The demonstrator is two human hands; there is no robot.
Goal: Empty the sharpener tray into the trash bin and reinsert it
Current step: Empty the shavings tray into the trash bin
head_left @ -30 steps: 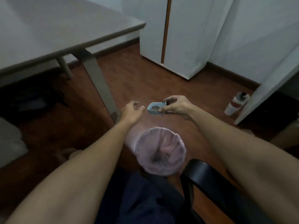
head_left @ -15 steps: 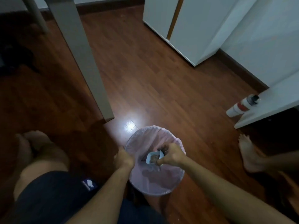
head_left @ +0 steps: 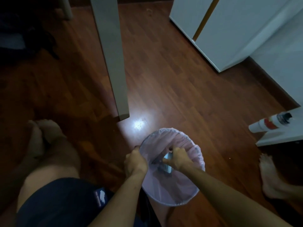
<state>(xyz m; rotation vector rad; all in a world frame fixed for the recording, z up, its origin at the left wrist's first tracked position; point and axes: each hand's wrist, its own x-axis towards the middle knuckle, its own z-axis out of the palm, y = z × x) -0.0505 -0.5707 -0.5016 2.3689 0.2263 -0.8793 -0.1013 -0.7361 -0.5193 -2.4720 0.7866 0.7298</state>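
R hand [head_left: 177,158] pinches the sharpener tray [head_left: 168,157] tipped inside the trash bin [head_left: 199,154], L hand [head_left: 136,163] grips the rim (tray prob light, stiff plastic, best held by edges)

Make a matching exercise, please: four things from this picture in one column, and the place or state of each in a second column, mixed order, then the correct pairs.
Things:
1. sharpener tray
2. left hand
3. bottle
4. table leg

Places or states:
A. lying on its side at the right edge
B. held tilted inside the lined trash bin by the right hand
C. standing on the wooden floor beyond the bin
D. gripping the bin's near left rim

Pairs: 1-B, 2-D, 3-A, 4-C
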